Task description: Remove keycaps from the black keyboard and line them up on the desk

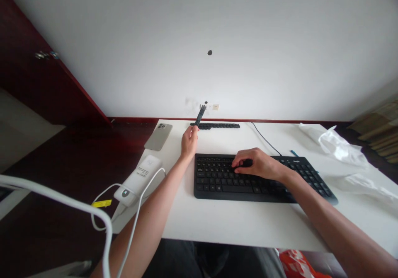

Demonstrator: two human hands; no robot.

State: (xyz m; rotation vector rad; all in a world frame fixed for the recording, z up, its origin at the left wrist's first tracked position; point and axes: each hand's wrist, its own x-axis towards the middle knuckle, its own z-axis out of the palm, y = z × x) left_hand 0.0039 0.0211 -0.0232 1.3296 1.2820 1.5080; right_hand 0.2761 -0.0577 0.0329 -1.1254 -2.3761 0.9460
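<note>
My left hand (189, 141) is raised near the back of the table, its fingers closed round a slim dark brush (201, 114) that points up and away from me. Below and in front of me lies a black keyboard (239, 188). Over its middle keys rests my right hand (258, 164), with thumb and fingers curled together at the key surface. Whatever sits between those fingertips is too hidden to name. Behind the keyboard, small black keycaps (220, 126) stand in rows along the table's back edge, close beyond my left hand.
On the left of the white table (186, 220) lie a phone (158, 136) and a white power bank (141, 178) with a white cable (105, 224). Crumpled white plastic (336, 143) covers the right side, near a small blue stick (294, 153). A black cord (264, 137) runs behind the keyboard.
</note>
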